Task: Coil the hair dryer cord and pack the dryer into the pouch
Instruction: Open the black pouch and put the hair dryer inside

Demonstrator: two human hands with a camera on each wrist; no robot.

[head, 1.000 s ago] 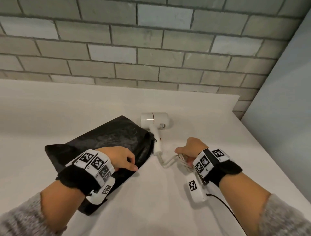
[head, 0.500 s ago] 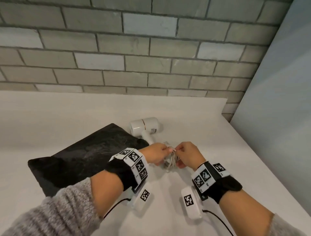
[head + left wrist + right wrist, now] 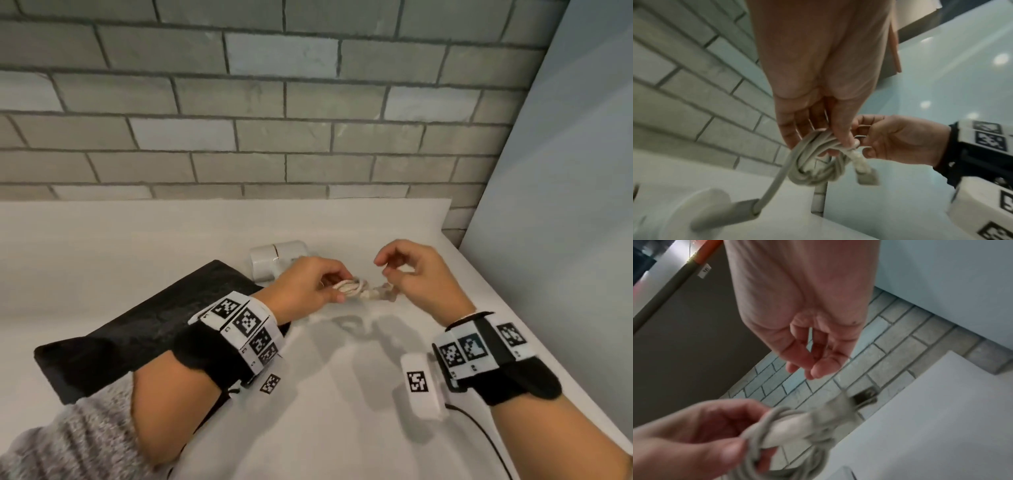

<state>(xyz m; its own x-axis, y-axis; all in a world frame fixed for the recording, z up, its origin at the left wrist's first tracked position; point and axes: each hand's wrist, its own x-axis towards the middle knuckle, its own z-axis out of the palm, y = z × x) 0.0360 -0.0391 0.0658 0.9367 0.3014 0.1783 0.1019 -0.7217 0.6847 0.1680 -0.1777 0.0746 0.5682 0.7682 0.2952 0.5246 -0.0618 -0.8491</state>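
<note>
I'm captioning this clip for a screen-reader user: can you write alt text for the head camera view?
A person's left hand grips a coiled white cord above a white table, while the right hand hovers just beside it, fingers loosely curled, holding nothing. The hair dryer lies behind, next to a black pouch.

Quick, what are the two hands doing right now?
Left hand: grips the coiled cord.
Right hand: loosely curled, holding nothing, just beside the plug.

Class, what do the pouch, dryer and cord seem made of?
Pouch: black, probably soft fabric; crinkled, faintly shiny surface.
Dryer: likely hard white plastic; smooth, glossy shell.
Cord: seemingly flexible matt plastic sheath; it bends in tight loops.
</note>
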